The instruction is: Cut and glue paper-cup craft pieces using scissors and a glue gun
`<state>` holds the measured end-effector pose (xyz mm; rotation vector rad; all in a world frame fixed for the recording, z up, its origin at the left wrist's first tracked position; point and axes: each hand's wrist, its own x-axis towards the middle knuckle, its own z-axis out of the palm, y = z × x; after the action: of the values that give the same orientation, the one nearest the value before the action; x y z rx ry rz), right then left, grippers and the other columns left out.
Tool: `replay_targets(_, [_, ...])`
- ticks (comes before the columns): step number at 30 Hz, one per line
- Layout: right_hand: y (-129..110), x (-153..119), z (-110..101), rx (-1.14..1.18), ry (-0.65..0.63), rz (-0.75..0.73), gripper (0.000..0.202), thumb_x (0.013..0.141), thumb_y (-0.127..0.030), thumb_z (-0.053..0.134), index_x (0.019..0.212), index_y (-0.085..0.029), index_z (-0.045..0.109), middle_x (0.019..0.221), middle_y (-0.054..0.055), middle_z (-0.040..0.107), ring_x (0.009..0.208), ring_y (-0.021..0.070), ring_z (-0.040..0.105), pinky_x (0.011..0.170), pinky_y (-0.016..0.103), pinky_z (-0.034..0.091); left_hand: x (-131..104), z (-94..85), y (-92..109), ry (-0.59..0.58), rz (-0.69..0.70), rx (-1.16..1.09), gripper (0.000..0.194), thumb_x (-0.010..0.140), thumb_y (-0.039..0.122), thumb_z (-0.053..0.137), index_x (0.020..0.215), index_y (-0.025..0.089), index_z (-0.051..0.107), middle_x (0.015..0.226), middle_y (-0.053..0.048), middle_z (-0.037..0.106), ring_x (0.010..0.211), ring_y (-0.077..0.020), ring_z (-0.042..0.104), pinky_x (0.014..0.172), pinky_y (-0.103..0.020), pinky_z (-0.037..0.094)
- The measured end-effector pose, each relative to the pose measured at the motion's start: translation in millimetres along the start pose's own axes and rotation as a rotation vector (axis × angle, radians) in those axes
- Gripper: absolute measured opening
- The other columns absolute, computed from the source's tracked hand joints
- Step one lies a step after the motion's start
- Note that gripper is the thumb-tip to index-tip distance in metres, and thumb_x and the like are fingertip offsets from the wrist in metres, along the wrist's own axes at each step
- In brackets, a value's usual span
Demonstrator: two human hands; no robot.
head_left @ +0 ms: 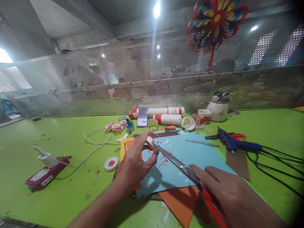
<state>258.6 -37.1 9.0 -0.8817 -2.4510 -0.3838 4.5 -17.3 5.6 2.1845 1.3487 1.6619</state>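
My left hand [135, 158] pinches a small white paper piece [150, 141] with a red patch, between thumb and fingers. My right hand [229, 186] is wrapped around the red handles of a pair of scissors [181, 165]. The blade tips touch or nearly touch the edge of the paper piece; I cannot tell whether they are cutting into it. Below both hands lies a light blue sheet [199, 161] strewn with red and white scraps. Orange paper [181, 202] sticks out under its near edge. A white disc [111, 163] with a red hexagon rests left of my left hand.
A blue glue gun [237, 142] with black cables lies right. Behind are red-and-white paper cup stacks [167, 119], a phone [142, 117], a blue ink bottle [129, 126] and a white jug [218, 109]. A purple power strip [47, 174] with a white cable sits left.
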Motion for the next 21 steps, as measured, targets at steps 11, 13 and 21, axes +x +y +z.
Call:
replay_targets(11, [3.1,-2.8,2.9,0.067,-0.125,0.078,0.044,0.079,-0.011,0.049,0.123,-0.018,0.048,0.077,0.004,0.059,0.058,0.0225,0.063,0.045,0.034,0.052,2.1,-4.1,-5.4,-0.041,0.019,0.032,0.064,0.08,0.01,0.059,0.14,0.023,0.041,0.125,-0.01,0.059,0.096,-0.0177,0.064,0.087,-0.035,0.058])
replay_targets(13, [3.2,-3.2,3.6,0.057,-0.112,0.07,0.042,0.082,-0.013,0.047,0.123,-0.017,0.048,0.077,0.005,0.059,0.058,0.0228,0.063,0.044,0.034,0.052,1.6,-4.3,-5.5,-0.047,0.008,0.023,0.064,0.08,0.01,0.059,0.14,0.024,0.041,0.129,-0.011,0.056,0.099,-0.0182,0.064,0.088,-0.036,0.058])
replay_targets(21, [1.3,-2.3,2.1,0.05,-0.097,0.075,0.037,0.084,-0.016,0.047,0.12,-0.015,0.055,0.076,0.006,0.061,0.059,0.0214,0.063,0.047,0.031,0.051,2.7,-1.8,-6.5,-0.031,0.045,-0.028,0.065,0.08,0.008,0.059,0.14,0.023,0.04,0.131,-0.012,0.055,0.103,-0.0194,0.063,0.087,-0.036,0.059])
